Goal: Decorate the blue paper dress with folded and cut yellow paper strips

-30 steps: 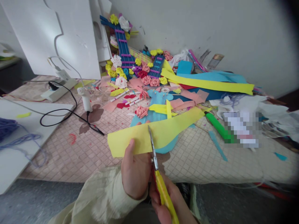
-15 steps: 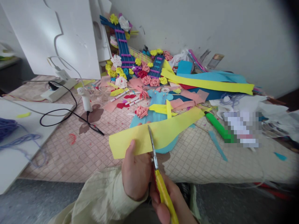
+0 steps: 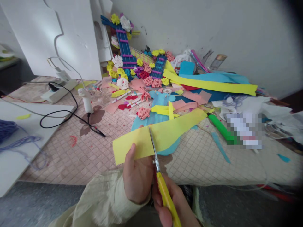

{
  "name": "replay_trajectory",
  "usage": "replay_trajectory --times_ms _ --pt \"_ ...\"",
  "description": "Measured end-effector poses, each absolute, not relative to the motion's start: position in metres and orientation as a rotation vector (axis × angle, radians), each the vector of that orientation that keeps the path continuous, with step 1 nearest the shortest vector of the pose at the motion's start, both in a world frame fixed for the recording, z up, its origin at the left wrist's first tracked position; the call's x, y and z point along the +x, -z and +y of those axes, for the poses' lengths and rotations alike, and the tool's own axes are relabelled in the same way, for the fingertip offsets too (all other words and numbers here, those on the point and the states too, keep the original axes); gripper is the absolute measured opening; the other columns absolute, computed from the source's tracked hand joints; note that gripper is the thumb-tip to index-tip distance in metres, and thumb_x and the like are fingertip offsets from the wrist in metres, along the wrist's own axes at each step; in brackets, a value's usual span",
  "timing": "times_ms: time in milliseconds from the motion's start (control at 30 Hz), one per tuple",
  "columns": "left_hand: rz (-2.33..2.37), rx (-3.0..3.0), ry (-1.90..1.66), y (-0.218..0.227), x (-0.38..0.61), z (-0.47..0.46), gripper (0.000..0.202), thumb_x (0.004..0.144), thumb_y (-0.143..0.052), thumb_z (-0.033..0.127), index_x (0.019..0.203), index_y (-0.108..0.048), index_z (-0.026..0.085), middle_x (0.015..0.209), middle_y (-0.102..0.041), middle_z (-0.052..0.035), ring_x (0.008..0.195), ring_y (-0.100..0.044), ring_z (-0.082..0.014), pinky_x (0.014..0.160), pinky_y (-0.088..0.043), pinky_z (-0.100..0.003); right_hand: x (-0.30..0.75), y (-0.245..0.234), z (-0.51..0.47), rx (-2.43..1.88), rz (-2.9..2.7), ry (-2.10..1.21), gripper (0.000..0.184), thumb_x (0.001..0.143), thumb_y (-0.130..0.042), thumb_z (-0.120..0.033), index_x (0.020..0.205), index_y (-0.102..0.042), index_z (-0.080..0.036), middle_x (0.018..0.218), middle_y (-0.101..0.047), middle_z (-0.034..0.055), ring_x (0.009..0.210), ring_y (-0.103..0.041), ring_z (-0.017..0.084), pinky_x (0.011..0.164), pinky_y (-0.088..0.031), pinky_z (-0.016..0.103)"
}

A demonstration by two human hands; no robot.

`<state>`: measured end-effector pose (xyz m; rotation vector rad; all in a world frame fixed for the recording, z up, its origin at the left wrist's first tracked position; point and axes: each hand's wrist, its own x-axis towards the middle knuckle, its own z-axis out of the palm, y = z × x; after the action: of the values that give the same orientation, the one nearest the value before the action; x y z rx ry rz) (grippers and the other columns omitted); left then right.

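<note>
Pinching yellow strip (image 3: 168, 135) in our left hand (image 3: 138, 178), gripping scissors (image 3: 165, 190) in our right hand (image 3: 177, 198); we risk skewed cut if strip shifts; nick if scissors slip.

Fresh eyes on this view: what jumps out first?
Probably the yellow strip, front center in the left hand, crossed by scissors in the right hand. Then the tall blue neck with purple bars, back by the wall, bright flowers near its foot.
</note>
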<state>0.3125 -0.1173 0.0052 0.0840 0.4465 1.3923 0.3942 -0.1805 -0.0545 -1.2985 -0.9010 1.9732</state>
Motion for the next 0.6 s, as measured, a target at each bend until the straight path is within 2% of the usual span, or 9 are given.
replay_trajectory --times_ms 233,367,600 --pt "0.444 0.083 -1.353 -0.006 0.313 -0.116 0.041 0.087 -0.03 0.03 0.126 -0.042 0.025 0.113 -0.061 0.0002 0.115 -0.047 -0.0226 0.1 -0.032 -0.041 0.393 0.05 -0.182 -1.296 -0.697 -2.018 0.051 0.061 -0.057 -0.065 0.075 -0.051 -0.017 0.049 -0.038 -0.0066 0.042 -0.034 0.006 0.037 -0.022 0.018" --pt "0.446 0.098 -1.371 -0.006 0.313 -0.115 0.04 0.087 -0.029 0.029 0.124 -0.045 0.027 0.114 -0.061 0.0016 0.117 -0.044 -0.0216 0.101 -0.032 -0.041 0.392 0.043 -0.187 -1.315 -0.733 -1.9 0.047 0.058 -0.064 -0.06 0.074 -0.05 -0.017 0.053 -0.041 -0.006 0.043 -0.035 0.005 0.037 -0.024 0.018" --pt "0.457 0.079 -1.36 -0.005 0.313 -0.115 0.041 0.086 -0.032 0.031 0.124 -0.046 0.025 0.116 -0.059 0.0001 0.119 -0.042 -0.0222 0.102 -0.031 -0.041 0.393 0.05 -0.189 -1.32 -0.775 -1.933 0.045 0.054 -0.07 -0.051 0.075 -0.049 -0.018 0.052 -0.038 -0.008 0.041 -0.035 0.004 0.037 -0.024 0.017"
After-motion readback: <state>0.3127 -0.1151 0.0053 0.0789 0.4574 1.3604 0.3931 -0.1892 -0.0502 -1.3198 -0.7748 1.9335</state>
